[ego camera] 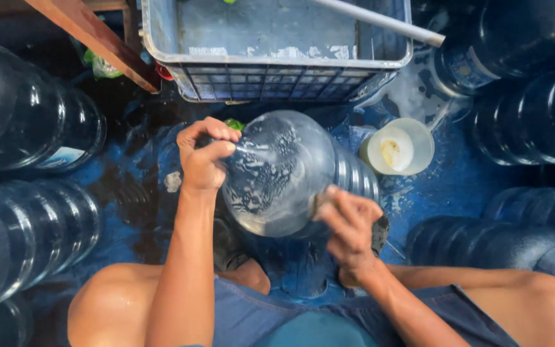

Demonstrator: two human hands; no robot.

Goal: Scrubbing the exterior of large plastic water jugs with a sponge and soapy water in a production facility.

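Hands (203,157) (348,225) curled against soapy water jug (284,170), left high, right low.

The right hand (349,226) is blurred, so whether it holds something against the soapy water bottle (281,173) cannot be told. That bottle's neck is hidden behind its own body. The crate (277,61) is cut off at the top edge, and the dark bottles (27,122) at both side edges.
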